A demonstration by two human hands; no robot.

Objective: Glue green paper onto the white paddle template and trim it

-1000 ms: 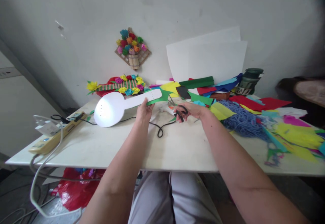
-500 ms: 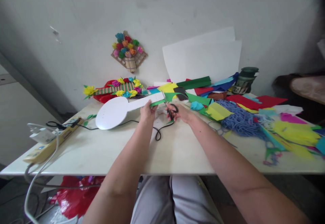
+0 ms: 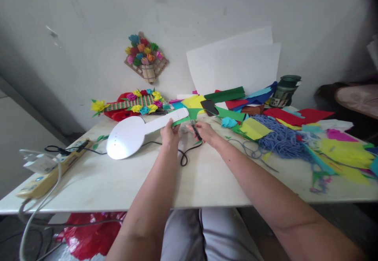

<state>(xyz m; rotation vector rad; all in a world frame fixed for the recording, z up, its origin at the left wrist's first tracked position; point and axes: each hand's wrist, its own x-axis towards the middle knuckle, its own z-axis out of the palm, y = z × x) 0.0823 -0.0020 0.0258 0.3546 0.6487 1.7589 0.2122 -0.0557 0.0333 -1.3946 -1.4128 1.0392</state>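
Observation:
My left hand (image 3: pixel 170 135) is closed on the neck of a white cutout (image 3: pixel 125 138) shaped like a small guitar, its round body reaching out to the left over the table. A strip of green paper (image 3: pixel 178 122) shows along the lower edge of the neck, by my fingertips. My right hand (image 3: pixel 208 132) grips a pair of scissors (image 3: pixel 197 133) with dark handles. Their blades point up and away, close to the neck's far end; whether they touch the paper I cannot tell. A black cord (image 3: pixel 183 158) loops on the table below both hands.
Coloured paper (image 3: pixel 195 101) piles along the wall, with a dark phone-like slab (image 3: pixel 210 107) on it. Blue yarn (image 3: pixel 282 137) lies right, near a dark green jar (image 3: pixel 285 91). A flower-trimmed guitar shape (image 3: pixel 132 105) sits back left; a power strip (image 3: pixel 56 170) lies far left.
The cutout's round end has dipped lower and to the left. The scissor handles have come closer together in my right hand. The whole view has shifted slightly.

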